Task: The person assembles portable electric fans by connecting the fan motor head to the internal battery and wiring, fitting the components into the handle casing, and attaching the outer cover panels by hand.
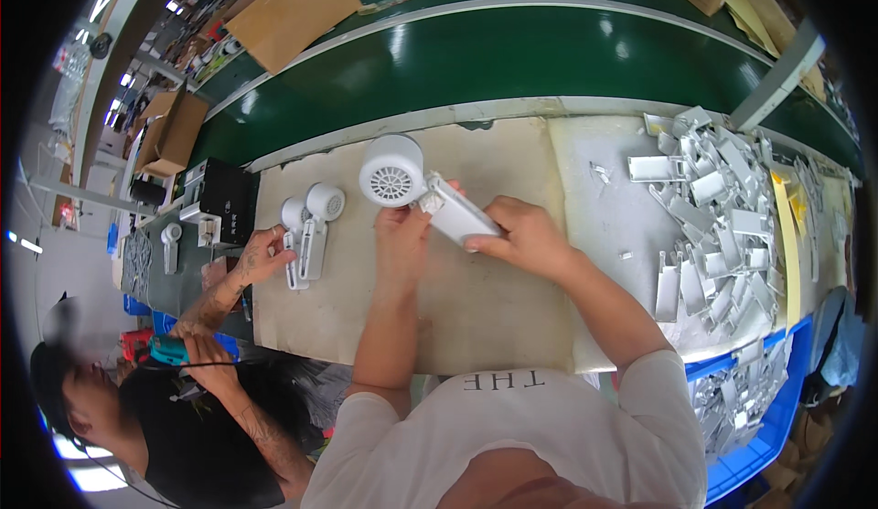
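Observation:
Both my hands hold one white handheld fan [391,170] above the worktable. Its round head with a slotted grille points up and left, and the white handle [465,219] slants down to the right. My left hand [402,235] is closed around the joint between head and handle; its fingertips are partly hidden. At the handle's lower end, my right hand [526,236] grips with the thumb on the near face. Left of my hands, two more white fans [313,244] lie side by side, and a co-worker's hand [262,257] touches them.
The co-worker at the left holds a teal power screwdriver [169,350]. White handle shells [722,225] lie heaped on the right of the table [494,326]. A blue bin [732,468] of similar parts stands below. Beyond the table runs a green conveyor belt [512,61]. A black box [218,200] stands left.

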